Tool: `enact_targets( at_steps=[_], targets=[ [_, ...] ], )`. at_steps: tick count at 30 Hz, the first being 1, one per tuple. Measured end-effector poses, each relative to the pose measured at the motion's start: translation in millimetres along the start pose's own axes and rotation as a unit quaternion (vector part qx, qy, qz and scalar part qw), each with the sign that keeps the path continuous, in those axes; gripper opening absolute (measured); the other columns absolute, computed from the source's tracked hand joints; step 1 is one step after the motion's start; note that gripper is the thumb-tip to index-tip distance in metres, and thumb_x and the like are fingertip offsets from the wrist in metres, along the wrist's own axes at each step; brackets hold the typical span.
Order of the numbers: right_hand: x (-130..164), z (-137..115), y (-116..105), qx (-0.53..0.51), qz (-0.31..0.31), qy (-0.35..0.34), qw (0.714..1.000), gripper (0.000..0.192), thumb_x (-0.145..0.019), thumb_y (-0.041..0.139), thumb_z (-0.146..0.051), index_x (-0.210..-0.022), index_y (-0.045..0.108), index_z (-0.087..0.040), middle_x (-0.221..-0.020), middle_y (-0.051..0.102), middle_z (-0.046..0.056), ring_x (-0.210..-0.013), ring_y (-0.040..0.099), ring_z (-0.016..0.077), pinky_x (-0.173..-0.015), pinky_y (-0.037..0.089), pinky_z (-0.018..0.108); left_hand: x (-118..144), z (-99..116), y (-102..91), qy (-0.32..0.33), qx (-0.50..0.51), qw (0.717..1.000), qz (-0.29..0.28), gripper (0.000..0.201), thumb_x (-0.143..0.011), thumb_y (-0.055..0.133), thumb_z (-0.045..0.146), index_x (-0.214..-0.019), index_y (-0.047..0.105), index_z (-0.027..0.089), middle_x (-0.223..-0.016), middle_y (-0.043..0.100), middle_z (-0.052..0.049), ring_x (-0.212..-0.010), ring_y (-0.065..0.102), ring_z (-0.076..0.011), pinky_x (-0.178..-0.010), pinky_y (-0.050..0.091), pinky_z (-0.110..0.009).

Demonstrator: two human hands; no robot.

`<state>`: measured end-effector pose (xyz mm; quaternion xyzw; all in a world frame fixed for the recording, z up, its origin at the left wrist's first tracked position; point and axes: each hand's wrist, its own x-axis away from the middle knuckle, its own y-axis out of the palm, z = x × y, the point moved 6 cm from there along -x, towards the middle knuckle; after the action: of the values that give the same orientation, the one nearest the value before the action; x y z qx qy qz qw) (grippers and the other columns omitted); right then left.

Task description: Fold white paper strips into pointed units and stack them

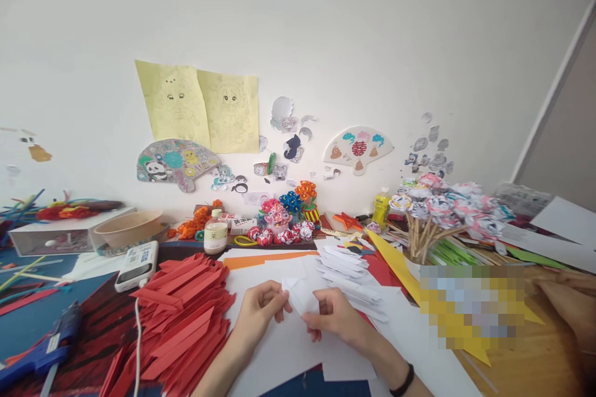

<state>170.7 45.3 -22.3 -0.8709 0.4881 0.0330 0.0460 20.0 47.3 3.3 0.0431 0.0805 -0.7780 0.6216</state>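
Left hand: the left hand (255, 313) sits near the middle of the table (535, 347), fingers curled, pinching the left edge of a white paper piece (300, 298).
Right hand: the right hand (336, 316), a dark band at its wrist, pinches the lower right part of the same piece, fingers bent inward.
Paper piece: small, white, partly folded, with a point toward the far side; it is held between the two hands, just above the white sheets (274, 353) lying under them.
Red strips: a large heap of pointed red strips (186, 316) lies just left of the left hand.
White folded pieces: a stack of white folded pieces (344, 273) lies just beyond the right hand, to the far right.
Yellow paper: a yellow sheet (395, 260) slants to the right of that stack.
Far left: a white device (136, 265) with a cable, and a small bottle (216, 232) behind the strips.
Near left: a blue glue gun (51, 347).
Far right: a bunch of paper flowers (447, 205) on sticks.
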Motion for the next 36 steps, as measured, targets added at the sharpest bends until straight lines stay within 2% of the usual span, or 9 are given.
enact_targets(
  at_steps=[6,11,17,25,29,32,36],
  targets=[
    [0,1,0,-0.003,-0.002,-0.003,1.0,0.041,-0.068,0.071,-0.05,-0.077,0.064,-0.011,-0.064,0.063,0.003,-0.052,0.057,0.0118,-0.053,0.047,0.024,1,4,-1.0,0.009,-0.002,1.0,-0.004,0.037,-0.079,0.058,0.047,-0.065,0.062,0.012,-0.057,0.062,-0.003,-0.049,0.047,-0.0092,-0.053,0.035,-0.022],
    [-1,4,-4,0.006,0.016,-0.004,1.0,0.039,-0.069,0.071,-0.048,-0.075,0.063,-0.011,-0.063,0.063,0.003,-0.052,0.058,0.0121,-0.052,0.047,0.023,0,4,-2.1,0.014,-0.017,1.0,0.002,0.044,-0.084,0.051,0.051,-0.065,0.062,0.013,-0.048,0.054,0.001,-0.048,0.047,-0.0098,-0.053,0.035,-0.021],
    [-3,9,-6,0.014,0.015,-0.01,1.0,0.038,-0.069,0.071,-0.048,-0.073,0.061,-0.011,-0.061,0.063,0.002,-0.049,0.057,0.0117,-0.05,0.047,0.023,-3,-4,-2.3,0.01,-0.027,1.0,-0.001,0.035,-0.075,0.064,0.048,-0.075,0.058,0.014,-0.063,0.065,-0.003,-0.049,0.049,-0.0094,-0.051,0.038,-0.021],
    [-1,4,-6,0.004,0.011,-0.013,1.0,0.034,-0.069,0.073,-0.042,-0.074,0.062,-0.011,-0.062,0.064,0.003,-0.049,0.058,0.0118,-0.05,0.047,0.023,-1,-3,-1.5,0.038,-0.042,0.998,0.005,0.033,-0.08,0.058,0.046,-0.071,0.059,0.014,-0.061,0.064,-0.003,-0.05,0.049,-0.0095,-0.051,0.038,-0.02],
    [-2,1,-8,0.005,0.017,-0.018,1.0,0.032,-0.071,0.072,-0.041,-0.072,0.061,-0.011,-0.062,0.063,0.003,-0.05,0.057,0.0116,-0.05,0.046,0.023,-2,0,-2.5,0.038,-0.073,0.997,-0.002,0.037,-0.083,0.052,0.047,-0.068,0.061,0.013,-0.06,0.064,-0.004,-0.049,0.049,-0.0102,-0.052,0.039,-0.021],
    [0,-1,-10,0.012,0.027,-0.018,0.999,0.033,-0.072,0.07,-0.042,-0.069,0.06,-0.012,-0.062,0.062,0.003,-0.052,0.056,0.0115,-0.051,0.045,0.023,-2,2,-7.9,0.041,-0.135,0.99,0.012,0.04,-0.086,0.045,0.047,-0.069,0.062,0.015,-0.059,0.064,-0.003,-0.049,0.05,-0.0113,-0.053,0.04,-0.022],
    [3,1,-10,0.027,-0.007,0.012,1.0,0.035,-0.071,0.071,-0.045,-0.071,0.06,-0.012,-0.062,0.06,0.002,-0.048,0.053,0.0092,-0.048,0.043,0.021,-1,5,-14.2,0.065,-0.217,0.973,0.046,0.032,-0.086,0.046,0.045,-0.09,0.064,0.018,-0.082,0.068,-0.003,-0.064,0.057,-0.0146,-0.059,0.042,-0.023]
  ],
)
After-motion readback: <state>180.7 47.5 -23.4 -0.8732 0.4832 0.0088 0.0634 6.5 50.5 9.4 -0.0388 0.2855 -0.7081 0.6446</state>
